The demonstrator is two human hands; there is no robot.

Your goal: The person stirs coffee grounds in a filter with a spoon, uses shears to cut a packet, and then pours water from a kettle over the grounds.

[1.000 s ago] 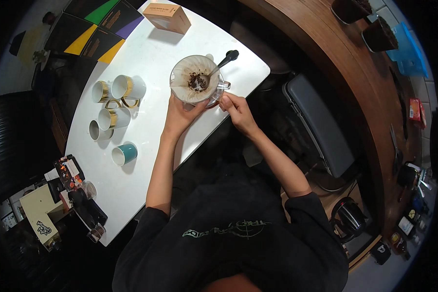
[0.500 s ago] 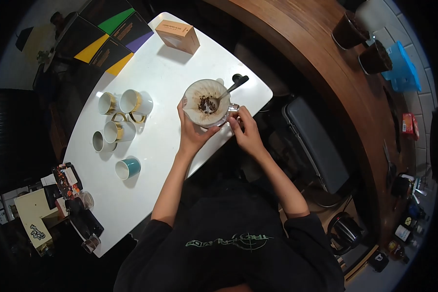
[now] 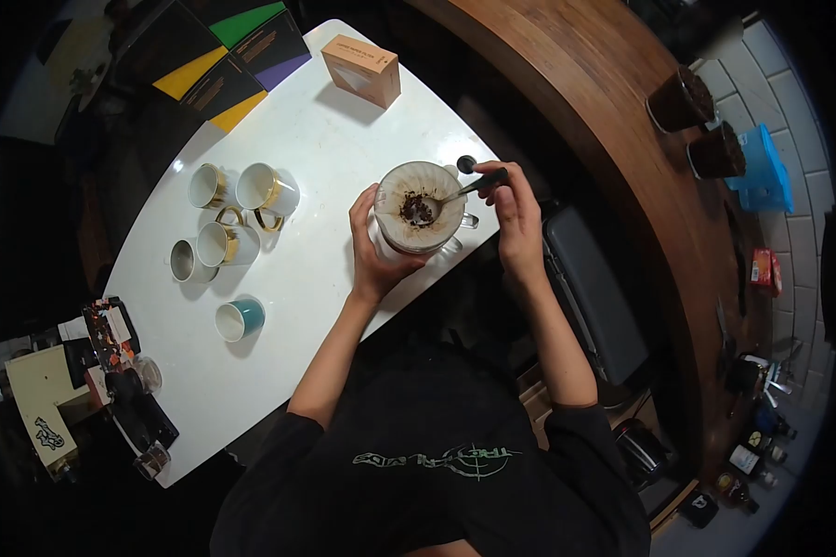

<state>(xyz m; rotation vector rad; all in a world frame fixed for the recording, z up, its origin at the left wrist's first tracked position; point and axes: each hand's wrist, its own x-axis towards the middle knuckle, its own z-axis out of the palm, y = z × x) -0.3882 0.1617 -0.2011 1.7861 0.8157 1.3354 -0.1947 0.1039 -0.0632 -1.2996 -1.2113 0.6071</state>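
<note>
Fingers of the right hand curl at the spoon, their grip unclear; the left hand's fingers clamp the glass server, mostly hidden beneath a paper filter holding dark grounds, near the white tabletop's edge.

The table is brightly lit, with soft shadows cast beside the cups and box. Surroundings are left dim, and the edges are curved and blackened by wide-angle distortion.
</note>
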